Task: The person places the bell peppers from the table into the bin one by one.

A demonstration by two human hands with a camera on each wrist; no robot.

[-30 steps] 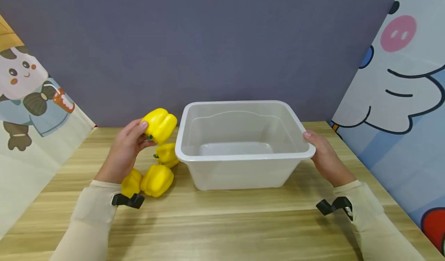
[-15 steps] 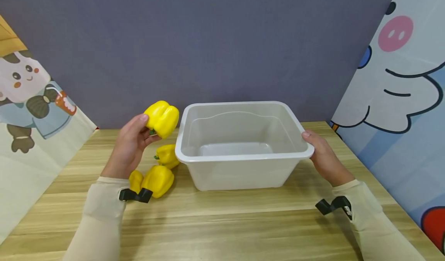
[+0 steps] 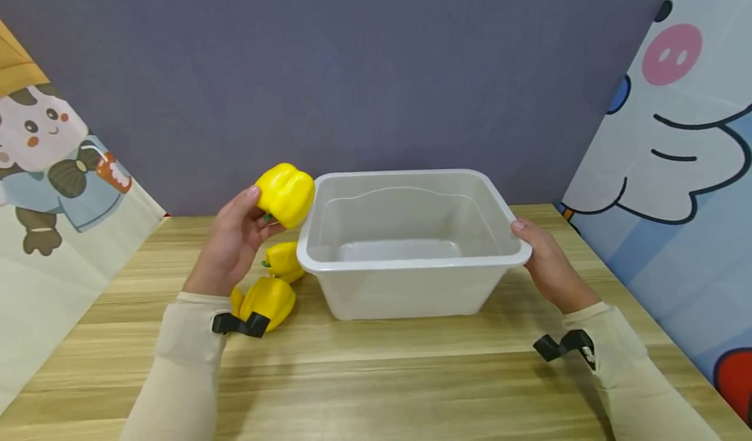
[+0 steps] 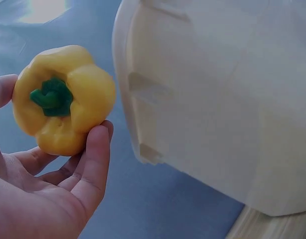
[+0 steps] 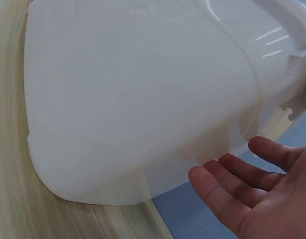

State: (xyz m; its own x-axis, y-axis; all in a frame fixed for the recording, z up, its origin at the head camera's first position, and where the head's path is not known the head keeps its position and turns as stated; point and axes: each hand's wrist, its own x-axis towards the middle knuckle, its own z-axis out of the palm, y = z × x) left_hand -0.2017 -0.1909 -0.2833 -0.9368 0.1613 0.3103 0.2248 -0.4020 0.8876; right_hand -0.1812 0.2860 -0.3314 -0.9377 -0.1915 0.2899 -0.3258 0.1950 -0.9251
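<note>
A yellow bell pepper (image 3: 286,195) with a green stem (image 4: 54,97) is held up by my left hand (image 3: 232,242), between thumb and fingers. It hangs just left of the near-white plastic tub (image 3: 405,292), close to the rim. My right hand (image 3: 549,265) holds the tub's right rim, thumb on top. In the right wrist view its fingers (image 5: 218,191) lie beside the tub's outer wall. On the table left of the tub lie a bell pepper (image 3: 284,262) against its side and another bell pepper (image 3: 276,297) nearer me. A third bell pepper (image 3: 236,301) is mostly hidden by my left wrist.
The wood-grain table (image 3: 399,376) reaches back to a grey-blue upright panel (image 3: 352,69). Cartoon-printed panels stand at the left (image 3: 64,160) and right (image 3: 675,147). Inside, the tub shows a bare bottom (image 3: 399,250).
My left hand has moved right and slightly up with the bell pepper, bringing it to the tub's left rim. My right hand and the tub stay in place.
</note>
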